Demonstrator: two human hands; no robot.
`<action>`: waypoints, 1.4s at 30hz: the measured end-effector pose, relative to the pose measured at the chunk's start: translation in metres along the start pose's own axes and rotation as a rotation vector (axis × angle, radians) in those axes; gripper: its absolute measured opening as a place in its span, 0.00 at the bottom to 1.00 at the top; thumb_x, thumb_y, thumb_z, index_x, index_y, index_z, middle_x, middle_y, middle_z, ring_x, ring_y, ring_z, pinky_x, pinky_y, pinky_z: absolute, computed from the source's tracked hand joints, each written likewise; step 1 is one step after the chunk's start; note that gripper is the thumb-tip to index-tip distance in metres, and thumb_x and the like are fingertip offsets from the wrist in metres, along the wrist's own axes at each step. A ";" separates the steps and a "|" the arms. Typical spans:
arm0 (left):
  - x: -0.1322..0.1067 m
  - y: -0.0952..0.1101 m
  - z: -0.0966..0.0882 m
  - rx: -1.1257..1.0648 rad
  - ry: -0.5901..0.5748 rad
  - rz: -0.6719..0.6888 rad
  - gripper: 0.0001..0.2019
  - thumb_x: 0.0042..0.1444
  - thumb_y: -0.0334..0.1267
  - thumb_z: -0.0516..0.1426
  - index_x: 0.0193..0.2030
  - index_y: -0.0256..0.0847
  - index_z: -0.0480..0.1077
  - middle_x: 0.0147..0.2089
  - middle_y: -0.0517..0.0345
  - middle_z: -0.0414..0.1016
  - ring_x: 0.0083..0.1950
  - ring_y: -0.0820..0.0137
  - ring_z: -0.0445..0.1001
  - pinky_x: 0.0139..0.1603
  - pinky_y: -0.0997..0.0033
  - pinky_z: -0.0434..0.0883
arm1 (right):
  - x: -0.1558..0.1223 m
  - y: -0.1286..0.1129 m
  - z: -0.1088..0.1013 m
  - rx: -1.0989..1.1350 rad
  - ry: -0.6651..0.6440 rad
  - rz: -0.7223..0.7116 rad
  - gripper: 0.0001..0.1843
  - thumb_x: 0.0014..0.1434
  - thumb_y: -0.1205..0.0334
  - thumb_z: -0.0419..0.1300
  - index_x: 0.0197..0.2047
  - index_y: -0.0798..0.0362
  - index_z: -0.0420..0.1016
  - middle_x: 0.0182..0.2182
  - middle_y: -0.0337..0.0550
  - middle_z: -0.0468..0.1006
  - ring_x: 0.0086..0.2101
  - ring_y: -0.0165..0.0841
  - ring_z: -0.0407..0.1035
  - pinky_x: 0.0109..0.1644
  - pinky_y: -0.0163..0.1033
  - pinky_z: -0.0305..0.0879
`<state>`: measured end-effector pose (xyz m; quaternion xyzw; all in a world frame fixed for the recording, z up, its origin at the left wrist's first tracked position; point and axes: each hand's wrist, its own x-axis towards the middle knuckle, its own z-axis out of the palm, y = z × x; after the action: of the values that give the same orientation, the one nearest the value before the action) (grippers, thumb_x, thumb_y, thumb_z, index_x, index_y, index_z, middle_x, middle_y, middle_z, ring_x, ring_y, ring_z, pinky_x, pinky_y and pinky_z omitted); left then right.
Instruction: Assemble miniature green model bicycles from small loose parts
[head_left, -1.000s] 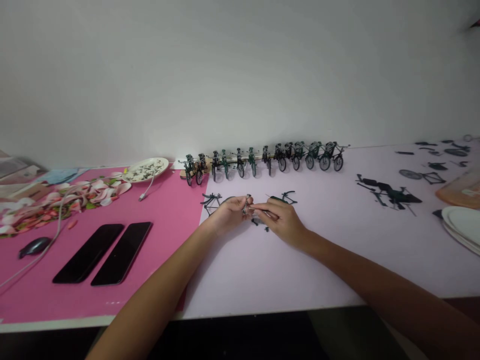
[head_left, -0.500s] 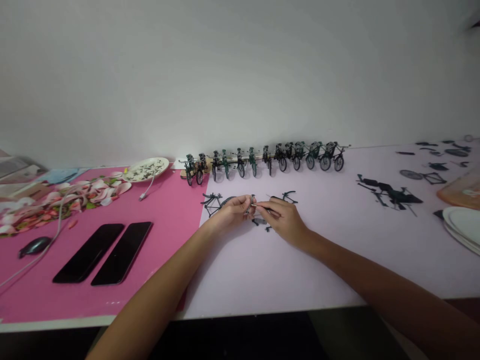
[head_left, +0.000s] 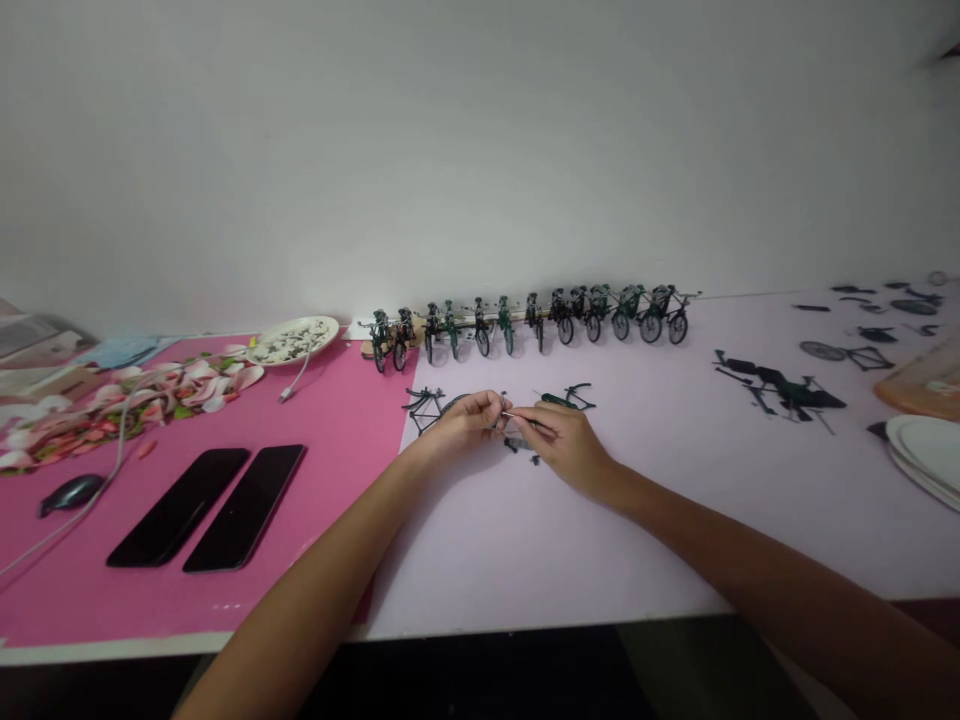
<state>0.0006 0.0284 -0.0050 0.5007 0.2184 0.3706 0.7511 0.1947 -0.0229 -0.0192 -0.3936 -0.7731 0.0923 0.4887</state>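
Observation:
Over the pale sheet, my left hand (head_left: 466, 424) pinches a small dark part of a miniature bicycle (head_left: 502, 404); its exact shape is mostly hidden by the fingers. My right hand (head_left: 574, 443) is closed around a thin tool with a slim metal tip (head_left: 512, 414), which points at that part. On the sheet beside my left hand lies a black miniature bicycle frame (head_left: 424, 410). Behind my right fingers, a dark green frame (head_left: 570, 398) is partly covered. Small dark pieces (head_left: 516, 444) lie just below, between the hands.
Miniature bicycles (head_left: 534, 322) stand in a row along the wall. Two phones (head_left: 244, 508), a mouse (head_left: 71, 494), petals (head_left: 191, 388) and a plate (head_left: 330, 340) are to the left. Loose bicycle parts (head_left: 780, 385) and stacked white plates (head_left: 926, 450) lie to the right.
Both hands stay in nearly the same place. The small part and the tool tip between my fingers have turned slightly; the view has barely shifted.

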 end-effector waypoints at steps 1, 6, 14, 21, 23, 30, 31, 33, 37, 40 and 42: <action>0.001 -0.001 -0.001 0.007 -0.006 -0.002 0.22 0.47 0.49 0.75 0.29 0.37 0.69 0.39 0.55 0.73 0.32 0.75 0.67 0.36 0.71 0.65 | 0.000 0.000 0.000 -0.004 -0.010 0.006 0.14 0.71 0.58 0.57 0.48 0.52 0.84 0.24 0.39 0.71 0.25 0.32 0.65 0.31 0.39 0.63; 0.004 -0.007 -0.007 0.078 0.012 0.056 0.22 0.48 0.51 0.74 0.31 0.37 0.70 0.37 0.57 0.73 0.30 0.75 0.68 0.35 0.70 0.65 | 0.003 0.001 -0.005 -0.002 -0.071 0.041 0.15 0.72 0.55 0.56 0.50 0.50 0.82 0.32 0.44 0.79 0.30 0.34 0.70 0.35 0.40 0.68; 0.006 -0.008 -0.012 0.223 0.055 0.115 0.25 0.47 0.55 0.73 0.30 0.36 0.70 0.32 0.59 0.74 0.29 0.76 0.68 0.35 0.73 0.64 | 0.008 0.008 -0.008 -0.099 -0.165 -0.028 0.17 0.75 0.54 0.51 0.47 0.50 0.81 0.37 0.47 0.82 0.37 0.37 0.74 0.41 0.41 0.67; 0.004 -0.007 -0.009 0.196 0.089 0.158 0.22 0.42 0.48 0.76 0.28 0.36 0.71 0.33 0.56 0.78 0.33 0.74 0.72 0.38 0.73 0.66 | 0.015 0.015 -0.016 -0.240 -0.204 -0.192 0.21 0.75 0.52 0.53 0.37 0.48 0.83 0.25 0.44 0.78 0.28 0.36 0.63 0.30 0.39 0.56; 0.004 -0.006 -0.009 0.214 0.074 0.159 0.21 0.40 0.46 0.77 0.26 0.36 0.71 0.30 0.56 0.77 0.34 0.72 0.74 0.39 0.73 0.67 | 0.014 0.015 -0.016 -0.190 -0.221 -0.181 0.21 0.74 0.51 0.54 0.35 0.48 0.83 0.24 0.44 0.78 0.27 0.35 0.64 0.30 0.39 0.56; 0.001 -0.003 -0.008 0.288 0.092 0.191 0.20 0.41 0.46 0.76 0.25 0.38 0.71 0.27 0.57 0.76 0.34 0.70 0.75 0.40 0.70 0.69 | 0.005 0.000 -0.013 0.175 -0.351 0.210 0.22 0.74 0.47 0.51 0.42 0.50 0.81 0.28 0.40 0.78 0.27 0.31 0.68 0.35 0.38 0.64; 0.000 -0.001 -0.008 0.328 0.091 0.200 0.20 0.43 0.47 0.75 0.25 0.38 0.72 0.27 0.58 0.75 0.34 0.70 0.75 0.40 0.70 0.69 | 0.004 -0.003 -0.013 0.274 -0.387 0.330 0.23 0.73 0.45 0.51 0.42 0.51 0.81 0.24 0.37 0.73 0.24 0.30 0.65 0.31 0.37 0.63; -0.002 0.003 -0.008 0.400 0.071 0.209 0.20 0.45 0.49 0.74 0.25 0.38 0.72 0.26 0.58 0.75 0.33 0.70 0.75 0.40 0.69 0.69 | 0.004 -0.008 -0.013 0.522 -0.458 0.574 0.25 0.71 0.40 0.53 0.41 0.52 0.78 0.18 0.30 0.61 0.18 0.27 0.56 0.23 0.34 0.57; -0.003 0.007 -0.007 0.446 0.046 0.223 0.22 0.46 0.52 0.73 0.25 0.37 0.71 0.28 0.57 0.75 0.31 0.70 0.74 0.39 0.68 0.68 | 0.007 -0.008 -0.014 0.984 -0.544 0.858 0.23 0.65 0.39 0.61 0.40 0.53 0.75 0.16 0.23 0.49 0.17 0.25 0.44 0.18 0.31 0.49; -0.003 0.007 -0.006 0.469 0.069 0.229 0.23 0.46 0.54 0.73 0.26 0.37 0.72 0.28 0.56 0.76 0.33 0.70 0.73 0.40 0.68 0.67 | 0.009 -0.003 -0.015 1.076 -0.550 0.913 0.20 0.66 0.43 0.62 0.41 0.53 0.75 0.17 0.24 0.50 0.17 0.25 0.43 0.18 0.31 0.47; -0.002 0.006 -0.005 0.468 0.070 0.223 0.23 0.47 0.54 0.73 0.26 0.37 0.72 0.28 0.56 0.75 0.33 0.70 0.73 0.40 0.68 0.67 | 0.008 -0.001 -0.015 1.074 -0.541 0.920 0.19 0.66 0.43 0.62 0.41 0.53 0.75 0.17 0.25 0.51 0.18 0.25 0.44 0.18 0.31 0.48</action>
<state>-0.0059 0.0312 -0.0019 0.6688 0.2679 0.4075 0.5612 0.2052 -0.0213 -0.0052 -0.3478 -0.4727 0.7443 0.3189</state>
